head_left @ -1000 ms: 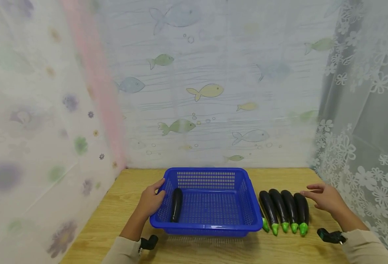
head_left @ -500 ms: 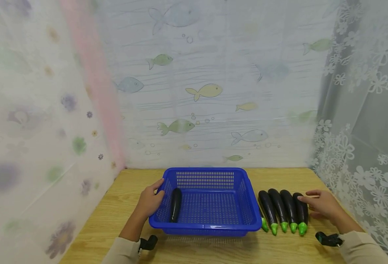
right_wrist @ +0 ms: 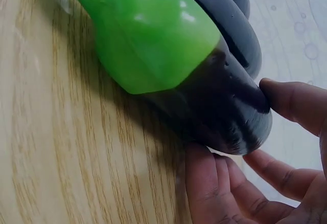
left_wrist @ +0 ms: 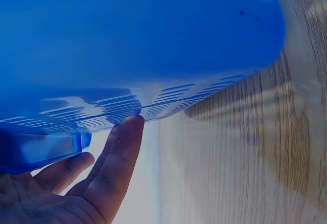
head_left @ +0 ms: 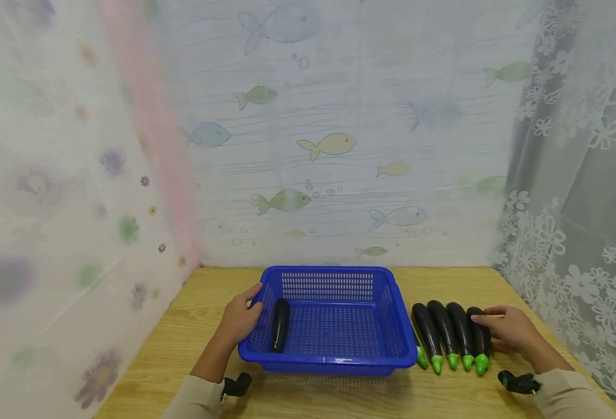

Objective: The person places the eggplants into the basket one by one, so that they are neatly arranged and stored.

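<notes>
A blue perforated basket (head_left: 334,360) stands on the table with one dark eggplant (head_left: 281,326) lying along its left side. My left hand (head_left: 241,319) holds the basket's left rim, thumb over the edge; in the left wrist view the fingers (left_wrist: 115,170) are at its outer slotted wall. Right of the basket lies a row of several eggplants, green stem ends facing me. My right hand (head_left: 514,331) pinches the rightmost eggplant (head_left: 479,343) near its far, dark end. Up close in the right wrist view, the thumb is on one side of that eggplant (right_wrist: 219,101) and fingers curl against the other.
The wooden table (head_left: 166,343) is bounded by a fish-printed curtain (head_left: 334,198) behind, a flowered sheet (head_left: 67,233) at left and a lace curtain (head_left: 574,233) at right. Another eggplant's stem (head_left: 422,357) shows beside the basket's right edge, its body partly hidden.
My right hand has lowered and moved slightly left, its thumb and fingers coming around the rightmost eggplant. The left hand and basket keep their place.
</notes>
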A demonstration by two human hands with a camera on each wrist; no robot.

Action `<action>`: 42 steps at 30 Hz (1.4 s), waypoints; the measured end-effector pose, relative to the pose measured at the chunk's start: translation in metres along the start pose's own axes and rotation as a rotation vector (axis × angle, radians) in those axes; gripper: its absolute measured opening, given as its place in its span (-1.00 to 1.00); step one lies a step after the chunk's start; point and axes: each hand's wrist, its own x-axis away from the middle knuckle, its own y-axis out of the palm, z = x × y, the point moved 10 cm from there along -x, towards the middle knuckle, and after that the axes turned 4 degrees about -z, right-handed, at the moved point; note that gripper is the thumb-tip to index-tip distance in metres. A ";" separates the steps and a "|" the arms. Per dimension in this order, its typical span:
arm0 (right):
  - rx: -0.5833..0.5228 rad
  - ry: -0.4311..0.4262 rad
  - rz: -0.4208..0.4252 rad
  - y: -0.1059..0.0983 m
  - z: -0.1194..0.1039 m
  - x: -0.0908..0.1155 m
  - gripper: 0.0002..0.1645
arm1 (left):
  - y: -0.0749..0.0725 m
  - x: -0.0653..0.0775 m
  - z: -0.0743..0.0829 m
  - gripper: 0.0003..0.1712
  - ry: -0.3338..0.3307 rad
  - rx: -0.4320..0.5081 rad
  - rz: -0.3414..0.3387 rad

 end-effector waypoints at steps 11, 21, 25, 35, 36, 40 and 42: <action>0.002 -0.001 0.022 -0.002 -0.002 0.002 0.03 | 0.000 -0.002 -0.003 -0.31 -0.008 -0.014 -0.007; -0.010 -0.013 0.044 -0.006 -0.008 0.006 0.01 | -0.001 -0.003 -0.002 -0.32 0.005 -0.029 0.003; -0.013 -0.025 0.049 -0.009 -0.008 0.005 0.02 | 0.000 -0.003 -0.003 -0.32 0.004 -0.030 0.001; 0.018 -0.029 0.031 -0.014 -0.021 0.011 0.06 | 0.000 -0.003 -0.004 -0.32 0.000 -0.034 0.002; 0.020 -0.031 0.033 -0.014 -0.023 0.012 0.06 | 0.000 -0.003 -0.004 -0.32 0.001 -0.034 0.002; 0.007 -0.036 0.035 -0.014 -0.032 0.016 0.07 | 0.000 -0.004 -0.003 -0.32 0.009 -0.037 0.004; 0.001 -0.041 0.032 -0.014 -0.035 0.016 0.08 | 0.001 -0.004 -0.003 -0.32 0.014 -0.036 0.001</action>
